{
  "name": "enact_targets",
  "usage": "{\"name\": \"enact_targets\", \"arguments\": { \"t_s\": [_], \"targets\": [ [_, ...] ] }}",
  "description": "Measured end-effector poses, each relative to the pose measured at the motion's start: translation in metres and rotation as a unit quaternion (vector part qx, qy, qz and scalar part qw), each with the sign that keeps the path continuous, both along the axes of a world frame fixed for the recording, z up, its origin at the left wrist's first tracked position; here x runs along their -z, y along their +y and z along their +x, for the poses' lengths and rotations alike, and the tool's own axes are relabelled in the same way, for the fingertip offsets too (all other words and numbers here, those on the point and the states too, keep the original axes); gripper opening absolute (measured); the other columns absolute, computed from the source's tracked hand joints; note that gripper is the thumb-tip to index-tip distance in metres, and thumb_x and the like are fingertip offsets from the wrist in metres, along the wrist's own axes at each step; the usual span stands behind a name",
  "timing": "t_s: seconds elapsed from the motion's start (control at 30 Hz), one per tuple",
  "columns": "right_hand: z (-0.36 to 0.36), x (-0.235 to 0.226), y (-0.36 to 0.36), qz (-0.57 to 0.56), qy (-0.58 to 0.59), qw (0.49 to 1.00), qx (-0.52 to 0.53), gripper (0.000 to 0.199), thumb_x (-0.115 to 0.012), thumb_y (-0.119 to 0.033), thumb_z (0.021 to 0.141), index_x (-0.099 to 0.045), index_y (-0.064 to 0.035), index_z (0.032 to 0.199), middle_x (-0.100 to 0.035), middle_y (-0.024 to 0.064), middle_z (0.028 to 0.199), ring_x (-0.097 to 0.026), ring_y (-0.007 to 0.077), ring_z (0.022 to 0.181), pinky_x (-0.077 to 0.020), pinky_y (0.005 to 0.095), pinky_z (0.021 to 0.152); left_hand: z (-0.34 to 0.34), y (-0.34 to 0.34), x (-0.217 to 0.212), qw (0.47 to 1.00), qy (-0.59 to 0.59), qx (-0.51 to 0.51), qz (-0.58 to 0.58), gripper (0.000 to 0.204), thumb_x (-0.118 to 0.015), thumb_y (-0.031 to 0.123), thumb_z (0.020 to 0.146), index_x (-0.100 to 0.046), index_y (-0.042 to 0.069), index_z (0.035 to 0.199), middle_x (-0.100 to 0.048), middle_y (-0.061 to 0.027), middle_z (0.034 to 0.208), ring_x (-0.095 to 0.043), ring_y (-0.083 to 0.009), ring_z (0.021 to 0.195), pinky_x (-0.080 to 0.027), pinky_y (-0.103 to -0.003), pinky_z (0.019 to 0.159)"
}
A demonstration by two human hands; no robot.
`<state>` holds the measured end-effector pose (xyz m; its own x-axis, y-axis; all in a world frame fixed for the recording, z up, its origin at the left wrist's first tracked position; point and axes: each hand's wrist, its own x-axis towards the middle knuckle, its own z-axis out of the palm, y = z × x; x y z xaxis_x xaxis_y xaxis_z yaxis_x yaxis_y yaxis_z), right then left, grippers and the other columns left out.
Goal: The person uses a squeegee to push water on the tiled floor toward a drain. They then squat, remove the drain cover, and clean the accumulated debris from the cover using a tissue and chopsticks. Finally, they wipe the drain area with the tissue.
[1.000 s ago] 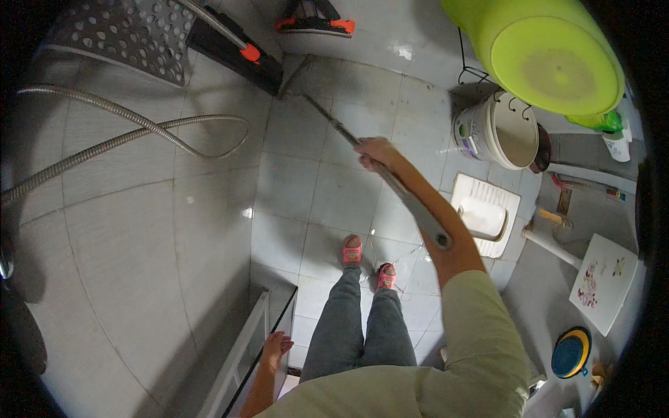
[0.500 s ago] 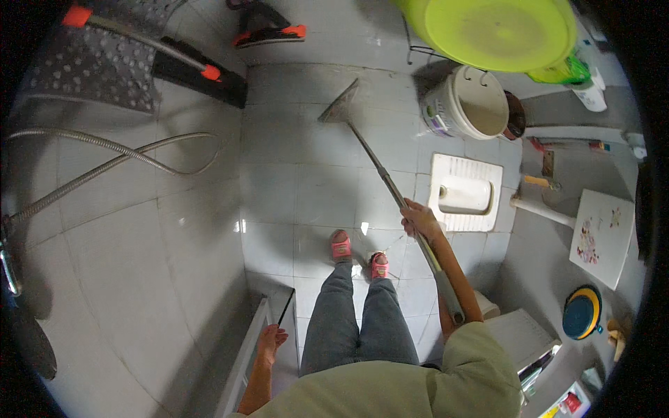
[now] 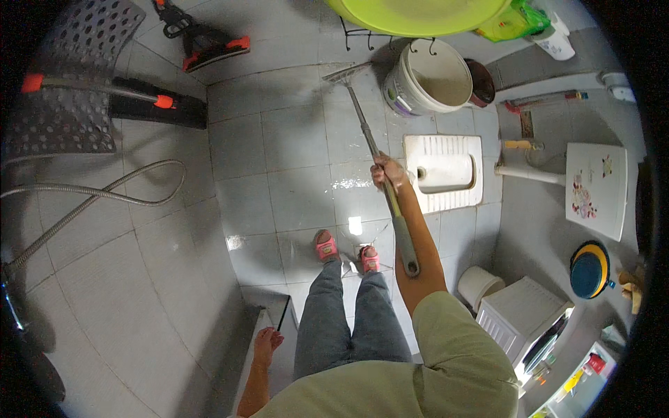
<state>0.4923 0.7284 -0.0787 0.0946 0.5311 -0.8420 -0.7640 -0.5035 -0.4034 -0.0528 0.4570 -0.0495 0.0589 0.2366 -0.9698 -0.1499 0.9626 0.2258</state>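
Observation:
My right hand (image 3: 390, 173) is closed around the grey and greenish pole of a floor squeegee (image 3: 366, 125). Its thick grey grip end lies along my right forearm. At the far end, the broad head (image 3: 346, 73) rests on wet tiles near the foot of the far wall, left of a white bucket (image 3: 435, 76). Low on the left, my left hand (image 3: 267, 345) has loosely bent fingers, slightly apart. It is beside a pale door-like panel (image 3: 284, 362) and the end of a thin dark strip (image 3: 284, 313); whether it touches either is unclear.
A white squat toilet (image 3: 444, 174) is set in the floor to the right. A green basin (image 3: 418, 12) hangs over the bucket. Along the left wall are a metal shower hose (image 3: 104, 191) and a long-handled brush-like tool (image 3: 153, 108). My pink slippers (image 3: 325, 245) stand on the tiles.
My right hand has pushed the squeegee farther away, and its head has turned and reached closer to the far wall. The view has shifted; my left hand stays by the panel.

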Motion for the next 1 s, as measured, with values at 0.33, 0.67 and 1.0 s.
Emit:
{"name": "enact_targets", "arguments": {
  "t_s": [0.33,0.67,1.0],
  "targets": [
    [-0.023,-0.084,-0.120,-0.017,-0.127,0.982,-0.136,0.052,-0.051,-0.016,0.083,-0.031,-0.0026,0.129,-0.043,-0.0005,0.054,-0.038,0.0068,0.040,-0.0310,0.0212,0.034,0.018,0.016,-0.008,0.998,0.043,0.054,-0.013,0.024,-0.048,0.020,0.086,-0.048,0.002,0.102,-0.058,-0.0118,0.086,-0.060,-0.0229,0.075,-0.050,-0.033,0.068],
    [0.011,-0.029,-0.148,0.007,-0.052,0.992,-0.116,0.053,-0.054,-0.010,0.077,-0.035,0.0007,0.125,-0.052,0.0060,0.064,-0.046,0.0122,0.047,-0.0366,0.0240,0.038,0.037,0.039,-0.026,0.996,0.044,0.080,0.026,0.025,-0.048,0.024,0.087,-0.048,0.005,0.103,-0.057,-0.0096,0.088,-0.059,-0.0197,0.075,-0.049,-0.034,0.070],
    [0.078,-0.138,-0.300,-0.162,-0.151,0.955,-0.198,0.054,-0.054,-0.012,0.079,-0.034,-0.0098,0.130,-0.047,0.0032,0.057,-0.041,0.0099,0.040,-0.0348,0.0234,0.035,0.104,0.002,-0.053,0.990,0.046,0.134,0.013,0.023,-0.047,0.022,0.087,-0.048,0.005,0.101,-0.057,-0.0083,0.087,-0.058,-0.0179,0.074,-0.048,-0.032,0.070]
  ]
}}
